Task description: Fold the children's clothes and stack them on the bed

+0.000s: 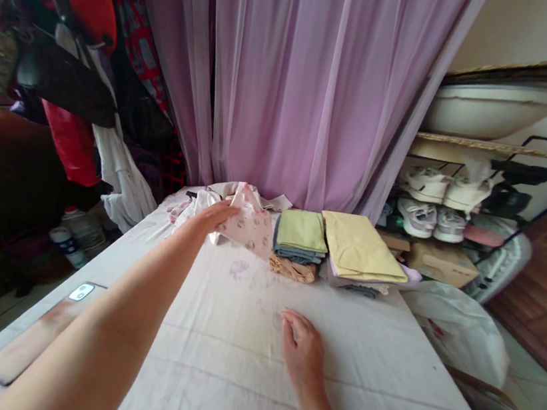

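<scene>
My left hand [222, 215] reaches to the far part of the bed-like surface, its fingers closed on a pale pink printed garment [250, 229]. Part of that cloth is raised, and it lies against a loose heap of white and pink clothes [197, 205]. My right hand [302, 347] is low over the pale sheet [215, 345], fingers loosely bent with a gap at the thumb, holding nothing. Just right of the pink garment stands a folded stack with a green cloth [303, 230] on top. Beside it, a yellow folded cloth [363, 247] tops a second stack.
A phone [42, 336] lies face down at the left edge. Purple curtains [294, 87] hang behind the surface. On the right is a rack with white shoes [424, 184] and a basin [497, 110]; bags and clothes [68, 77] hang at left.
</scene>
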A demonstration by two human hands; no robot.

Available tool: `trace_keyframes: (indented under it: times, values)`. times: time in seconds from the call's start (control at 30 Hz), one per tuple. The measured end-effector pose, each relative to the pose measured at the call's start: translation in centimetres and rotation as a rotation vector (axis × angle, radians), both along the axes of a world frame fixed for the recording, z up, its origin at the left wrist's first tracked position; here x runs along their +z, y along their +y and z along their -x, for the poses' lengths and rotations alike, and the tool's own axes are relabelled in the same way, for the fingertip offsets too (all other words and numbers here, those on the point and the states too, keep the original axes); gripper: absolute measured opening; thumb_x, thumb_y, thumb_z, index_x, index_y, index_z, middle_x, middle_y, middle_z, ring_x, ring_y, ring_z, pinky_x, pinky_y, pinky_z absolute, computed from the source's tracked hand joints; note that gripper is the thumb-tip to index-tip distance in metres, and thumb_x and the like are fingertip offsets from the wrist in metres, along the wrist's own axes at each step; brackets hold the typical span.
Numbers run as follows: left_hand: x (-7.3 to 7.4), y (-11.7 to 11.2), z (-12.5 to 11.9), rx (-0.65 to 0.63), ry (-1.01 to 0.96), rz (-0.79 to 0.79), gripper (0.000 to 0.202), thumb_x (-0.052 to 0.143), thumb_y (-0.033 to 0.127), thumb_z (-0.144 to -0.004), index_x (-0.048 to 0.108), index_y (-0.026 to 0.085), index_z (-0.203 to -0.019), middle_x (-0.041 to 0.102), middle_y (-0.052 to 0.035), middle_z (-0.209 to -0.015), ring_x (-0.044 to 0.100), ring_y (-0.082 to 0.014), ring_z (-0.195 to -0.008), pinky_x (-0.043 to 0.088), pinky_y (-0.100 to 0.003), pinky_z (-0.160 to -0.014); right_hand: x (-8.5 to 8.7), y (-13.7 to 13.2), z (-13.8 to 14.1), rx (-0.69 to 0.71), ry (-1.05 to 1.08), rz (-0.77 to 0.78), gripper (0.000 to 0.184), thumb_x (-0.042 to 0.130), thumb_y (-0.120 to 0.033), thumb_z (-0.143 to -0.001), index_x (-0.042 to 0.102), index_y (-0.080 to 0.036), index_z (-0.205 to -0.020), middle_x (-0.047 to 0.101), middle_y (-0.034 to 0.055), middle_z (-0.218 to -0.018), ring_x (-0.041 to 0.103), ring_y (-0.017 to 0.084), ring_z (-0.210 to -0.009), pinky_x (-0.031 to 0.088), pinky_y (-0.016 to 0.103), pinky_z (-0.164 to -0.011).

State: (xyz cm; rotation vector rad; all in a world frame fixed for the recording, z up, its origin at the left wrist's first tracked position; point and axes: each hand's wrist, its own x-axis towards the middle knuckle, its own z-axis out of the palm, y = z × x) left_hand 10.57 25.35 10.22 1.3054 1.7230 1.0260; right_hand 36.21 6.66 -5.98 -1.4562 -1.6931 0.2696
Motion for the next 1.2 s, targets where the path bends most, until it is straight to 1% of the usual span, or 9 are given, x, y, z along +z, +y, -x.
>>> trace_keyframes:
  times: [0.1, 0.2, 0.37, 0.53, 0.67, 0.83, 0.93, 1.1, 1.2]
  values:
    - [-4.3, 0.3, -1.0, 0.041, 0.158, 0.027, 0.062, 0.063, 0.030, -0.082, 0.045, 0.013, -0.140, 0.065, -0.0193, -0.123, 0.063, -0.0327, -0.112, 0.052, -0.043, -0.089, 0.1, 0.0, 0.0, 0.009, 0.009, 0.002, 0.035, 0.041, -0.028, -0.090, 0.075, -0.020, -0.093, 0.076, 0.0092, -0.098, 0.071, 0.021, -0.093, 0.055, 0.034, -0.088]
    - [-8.6, -1.4, -2.4, 0.001, 0.292, -0.041, 0.064, 0.064, 0.033, -0.083, 0.045, 0.019, -0.142, 0.045, -0.0162, -0.148, 0.040, -0.0323, -0.138, 0.035, -0.045, -0.110, 0.2, 0.0, 0.1, 0.012, 0.003, 0.000, 0.034, 0.042, -0.027, -0.090, 0.075, -0.021, -0.092, 0.076, 0.0093, -0.098, 0.070, 0.020, -0.093, 0.054, 0.034, -0.087]
    - [-12.3, -4.1, -4.8, -0.374, 0.894, -0.126, 0.058, 0.049, 0.049, -0.093, 0.043, 0.029, -0.146, 0.026, -0.0090, -0.161, 0.019, -0.0333, -0.148, 0.013, -0.058, -0.117, 0.4, 0.0, 0.2, 0.016, -0.027, 0.018, 0.032, 0.043, -0.024, -0.089, 0.075, -0.020, -0.090, 0.076, 0.0086, -0.098, 0.070, 0.021, -0.094, 0.053, 0.035, -0.089]
    - [-12.2, -4.2, -5.7, -0.381, 0.990, -0.063, 0.060, 0.040, 0.055, -0.095, 0.036, 0.031, -0.150, 0.021, -0.0092, -0.162, 0.017, -0.0354, -0.148, 0.013, -0.062, -0.115, 0.3, -0.1, 0.2, 0.028, -0.043, 0.011, 0.032, 0.043, -0.025, -0.089, 0.075, -0.020, -0.091, 0.076, 0.0092, -0.099, 0.070, 0.022, -0.094, 0.052, 0.036, -0.088]
    - [-11.6, -3.5, -3.9, -0.414, 0.959, -0.110, 0.058, 0.039, 0.052, -0.096, 0.039, 0.028, -0.149, 0.025, -0.0096, -0.161, 0.021, -0.0312, -0.148, 0.018, -0.056, -0.116, 0.1, 0.0, 0.0, 0.026, -0.052, 0.003, 0.032, 0.043, -0.026, -0.090, 0.075, -0.020, -0.092, 0.076, 0.0088, -0.098, 0.070, 0.022, -0.093, 0.053, 0.036, -0.088]
    - [-11.4, -2.3, 0.9, -0.034, 0.891, -0.093, 0.050, 0.045, 0.049, -0.094, 0.054, 0.029, -0.138, 0.025, -0.0100, -0.161, 0.017, -0.0360, -0.148, 0.018, -0.059, -0.115, 0.1, 0.1, -0.1, 0.036, -0.064, -0.002, 0.032, 0.043, -0.027, -0.091, 0.075, -0.020, -0.092, 0.076, 0.0091, -0.097, 0.070, 0.021, -0.092, 0.053, 0.035, -0.087]
    - [-11.4, -1.9, 3.0, 0.067, 0.726, -0.090, 0.035, 0.052, 0.045, -0.089, 0.070, 0.027, -0.114, 0.051, -0.0121, -0.145, 0.036, -0.0393, -0.139, 0.022, -0.064, -0.110, 0.3, 0.1, -0.1, 0.037, -0.064, 0.008, 0.032, 0.043, -0.027, -0.091, 0.074, -0.020, -0.093, 0.076, 0.0088, -0.097, 0.070, 0.020, -0.092, 0.053, 0.034, -0.087]
    - [-9.6, -3.0, 4.5, 0.202, 0.547, -0.278, 0.048, 0.026, 0.038, -0.099, 0.068, 0.017, -0.107, 0.070, -0.0131, -0.110, 0.062, -0.0264, -0.110, 0.044, -0.041, -0.097, 0.4, 0.1, -0.1, 0.028, -0.059, 0.024, 0.033, 0.042, -0.027, -0.090, 0.074, -0.020, -0.092, 0.076, 0.0084, -0.096, 0.070, 0.020, -0.091, 0.053, 0.034, -0.086]
    - [-7.6, -5.4, 4.8, 0.365, 0.186, -0.587, 0.044, 0.029, 0.044, -0.097, 0.064, 0.018, -0.092, 0.069, -0.0072, -0.093, 0.064, -0.0201, -0.093, 0.049, -0.031, -0.085, 0.4, 0.1, -0.1, 0.034, -0.052, 0.026, 0.033, 0.042, -0.027, -0.090, 0.075, -0.020, -0.091, 0.076, 0.0085, -0.095, 0.070, 0.021, -0.091, 0.053, 0.034, -0.086]
